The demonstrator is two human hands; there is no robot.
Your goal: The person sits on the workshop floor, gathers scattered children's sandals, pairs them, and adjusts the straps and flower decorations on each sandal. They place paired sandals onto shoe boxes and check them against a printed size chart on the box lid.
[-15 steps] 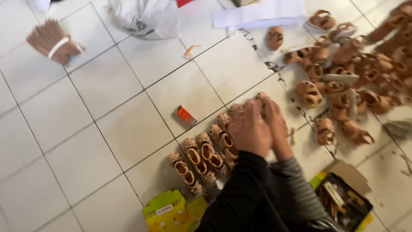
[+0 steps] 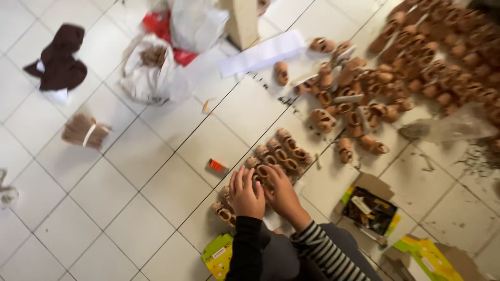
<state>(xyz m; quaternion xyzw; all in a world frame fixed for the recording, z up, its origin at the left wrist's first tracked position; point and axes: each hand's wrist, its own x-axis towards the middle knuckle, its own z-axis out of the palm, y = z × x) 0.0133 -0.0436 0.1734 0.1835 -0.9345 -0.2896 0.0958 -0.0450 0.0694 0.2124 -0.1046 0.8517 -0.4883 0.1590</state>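
Both my hands are down on the floor, side by side and touching at the thumbs. My left hand (image 2: 246,196) lies palm down with the fingers spread a little, resting on the near end of the row of small brown clay pieces (image 2: 271,161). My right hand (image 2: 284,196) is pressed up against it, fingers curled over the same pieces; whether it pinches one or only pushes on it I cannot tell, the picture is soft there. The left sleeve is plain black, the right one striped.

The row runs away from my hands on a slant, the pieces packed touching each other (each looks like a little ring or cup). Just left of it lies a small orange box (image 2: 217,166), apart from everything. Further off to the right sits a loose heap of more brown pieces (image 2: 359,99), thickening into a big pile (image 2: 448,47) at the top corner. A white paper strip (image 2: 263,53) lies beside that heap.

Near my knee: an open cardboard box (image 2: 371,208) with dark contents, and a yellow-green carton (image 2: 219,255) under my left arm.

Off to the left, a bundle of thin brown sticks (image 2: 83,130), a dark brown cloth (image 2: 58,58) and a white plastic bag (image 2: 151,67).

All of it on a white tiled floor (image 2: 104,192), dusty by the pile.
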